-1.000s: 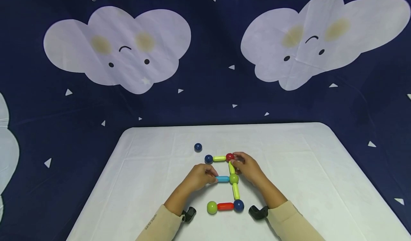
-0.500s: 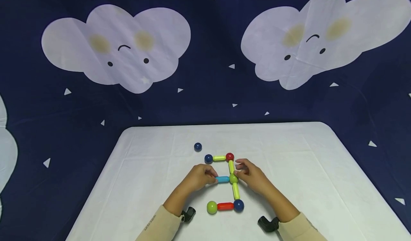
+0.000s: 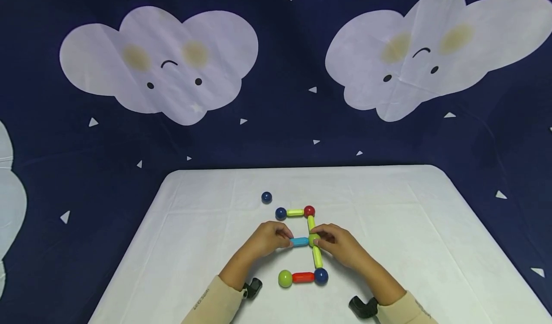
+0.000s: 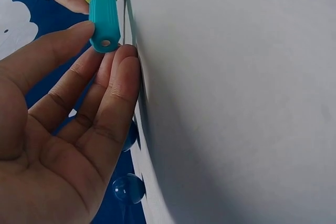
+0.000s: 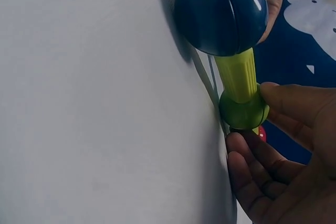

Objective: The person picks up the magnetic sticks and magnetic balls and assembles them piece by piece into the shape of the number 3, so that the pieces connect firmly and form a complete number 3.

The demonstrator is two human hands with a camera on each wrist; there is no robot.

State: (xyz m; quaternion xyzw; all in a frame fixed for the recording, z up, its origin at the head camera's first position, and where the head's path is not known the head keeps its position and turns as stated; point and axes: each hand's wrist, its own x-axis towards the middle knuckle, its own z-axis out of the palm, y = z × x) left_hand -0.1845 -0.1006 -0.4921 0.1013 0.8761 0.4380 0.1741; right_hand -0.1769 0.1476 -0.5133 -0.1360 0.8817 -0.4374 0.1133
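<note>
My left hand pinches the free end of a blue rod between thumb and fingers. The rod's other end meets a green ball, which my right hand grips with thumb and fingertips. From this ball one yellow rod runs back to a red ball, and another yellow rod runs forward to a large dark blue ball. A red rod joins that blue ball to a second green ball at the front left.
At the back, a yellow rod links the red ball to a smaller blue ball. A loose blue ball lies behind it. All rest on a white table, with a dark blue cloud-patterned cloth beyond.
My right hand has left the red ball and the back yellow rod, coming forward to take hold of the middle green ball. The left hand keeps its pinch on the blue rod.
</note>
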